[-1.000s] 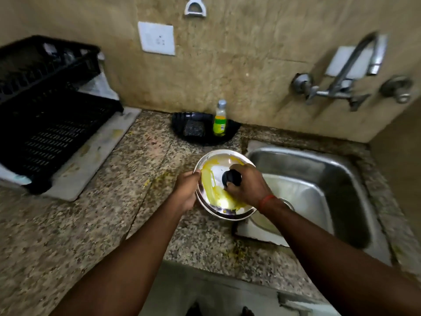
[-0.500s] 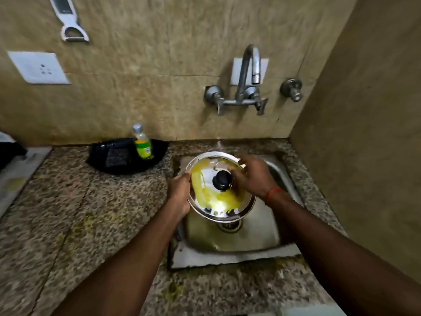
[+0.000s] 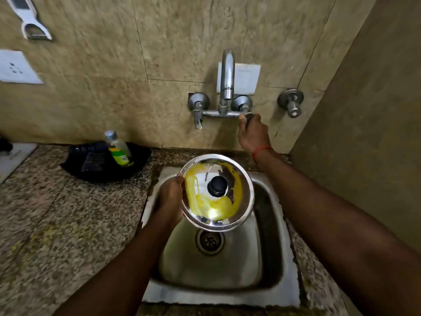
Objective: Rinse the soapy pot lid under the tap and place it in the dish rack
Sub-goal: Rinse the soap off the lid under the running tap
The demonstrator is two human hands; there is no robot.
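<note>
Forearms: both come in from the bottom edge, elbows cut off.
Sink (image 3: 216,297): a steel basin set in the speckled counter (image 3: 57,224). Its right inner wall is in deep shadow.
Drain (image 3: 210,240): shows just below the lid's near rim.
Pot lid (image 3: 211,206): held over the basin with the black knob (image 3: 217,186) upward and a yellow film over much of the steel top. Its underside is hidden, and its tilt is hard to judge.
Left hand (image 3: 169,192): grips the lid's left rim with the thumb on the top edge. The other fingers pass under the lid, out of sight.
Right hand (image 3: 252,131): up at the wall, well apart from the lid, fingers curled round the right tap handle (image 3: 248,114). Only a sliver of the handle's metal shows above the knuckles. A red thread (image 3: 262,150) circles the wrist.
Tap spout (image 3: 227,74): arches out from the wall above the lid's far rim, slightly blurred.
Left tap handle (image 3: 197,117): untouched.
Black tray (image 3: 102,176): on the counter left of the sink, holding a tilted bottle (image 3: 118,148) with a green label. A dark block beside the bottle is too blurred to name.
Wall: a separate valve (image 3: 291,103) is right of the tap and a white plate (image 3: 247,78) is behind the spout. A socket (image 3: 16,67) is cut by the left edge and a hanging white tool (image 3: 34,26) by the top edge.
Left edge: a pale slab (image 3: 16,156) and a dark shape (image 3: 4,145), too little showing to identify.
</note>
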